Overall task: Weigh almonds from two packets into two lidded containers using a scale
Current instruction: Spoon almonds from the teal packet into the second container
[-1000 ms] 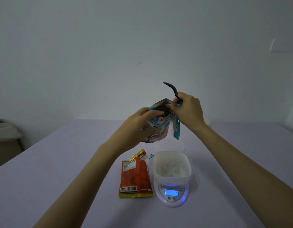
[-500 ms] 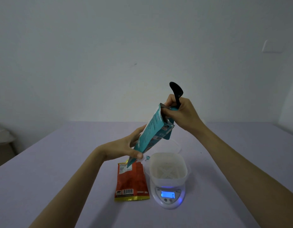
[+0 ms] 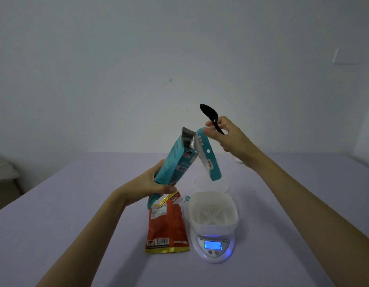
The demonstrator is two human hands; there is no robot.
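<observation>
One packet is open now: the teal foil almond packet point(image 3: 175, 162), sealed a second ago, shows a gaping silver mouth, and its torn teal top strip point(image 3: 208, 156) hangs alongside. We hold it tilted above the worktop point(image 3: 75, 224), left hand point(image 3: 152, 183) fingers curled round its lower half. Right hand point(image 3: 227, 137) fingers pinch the strip's end and the black plastic spoon point(image 3: 210, 114). The white square container point(image 3: 213, 214) waits empty on the round white scale point(image 3: 213, 247), so we judge scooping comes next.

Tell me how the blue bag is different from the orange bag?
The blue bag is tilted in the air, held by the left hand; the orange bag lies flat on the table. The blue bag's top gapes open; the orange bag's top looks crumpled. Both are printed packets.
</observation>
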